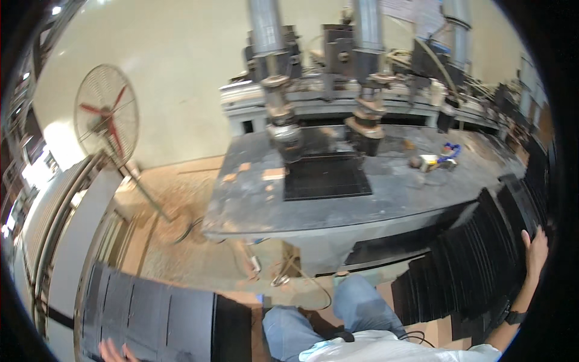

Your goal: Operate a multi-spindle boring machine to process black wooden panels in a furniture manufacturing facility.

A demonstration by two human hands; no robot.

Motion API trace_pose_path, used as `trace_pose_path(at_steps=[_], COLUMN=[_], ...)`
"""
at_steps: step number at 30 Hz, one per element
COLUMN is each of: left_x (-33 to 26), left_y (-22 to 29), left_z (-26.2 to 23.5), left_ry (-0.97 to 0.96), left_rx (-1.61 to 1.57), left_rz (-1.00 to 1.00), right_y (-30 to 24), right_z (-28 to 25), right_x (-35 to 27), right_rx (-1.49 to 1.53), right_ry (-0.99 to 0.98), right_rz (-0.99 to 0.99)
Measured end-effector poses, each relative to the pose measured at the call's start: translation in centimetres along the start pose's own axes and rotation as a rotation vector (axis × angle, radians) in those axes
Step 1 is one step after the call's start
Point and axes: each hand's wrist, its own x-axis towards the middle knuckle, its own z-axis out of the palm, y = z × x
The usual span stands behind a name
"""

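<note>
While the grey machine table [241,211] fills the far middle, fanned black boards [464,259] crowd the right, dark grey boards [151,314] lie near left, and 1 black panel [329,178] rests on the table. The right hand [535,253] is at the fanned boards, grip unclear; the left hand [117,352] has fingers splayed. Handling each board by its edges should limit scuffing.

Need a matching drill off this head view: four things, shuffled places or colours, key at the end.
1. left hand
2. right hand
3. standing fan
4. coiled hose

A. blue, on the machine table
B. by the flat dark panels, lower left
C. by the row of black panels, far right
D. red blades, before the pale wall

Pairs: 1-B, 2-C, 3-D, 4-A
</note>
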Motion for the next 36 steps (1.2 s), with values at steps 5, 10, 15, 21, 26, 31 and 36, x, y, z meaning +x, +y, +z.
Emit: trace_pose_path(at_steps=[5,10,15,21,26,31,36], left_x=[9.4,12.5,9.7,6.1,1.8,2.3,-0.2], left_y=[27.8,53.3,58.0,49.1,35.3,20.2,7.0], left_z=[11.1,15.3,15.6,9.1,7.2,0.2,-7.1], left_ry=[-0.199,-0.491,-0.655,-0.405,-0.209,-0.251,-0.292], left_rx=[-0.957,-1.183,-0.944,-1.124,-1.049,-0.716,-0.163], left_rz=[0.22,0.599,0.494,0.627,0.603,0.516,0.308], right_y=[-2.5,-9.3,-22.1,-37.6,-46.6,-52.3,-53.4], right_z=[-5.9,-9.5,-9.9,-2.5,2.1,4.2,2.4], right_x=[-6.8,-9.2,-8.2,-10.5,-14.0,-14.5,-15.4], right_rx=[-0.021,0.355,0.785,0.975,1.003,1.037,1.125], right_ry=[0.332,0.402,0.378,0.243,0.17,0.011,-0.088], right_rz=[-0.194,-0.501,-0.983,-1.28,-1.276,-1.362,-1.46])
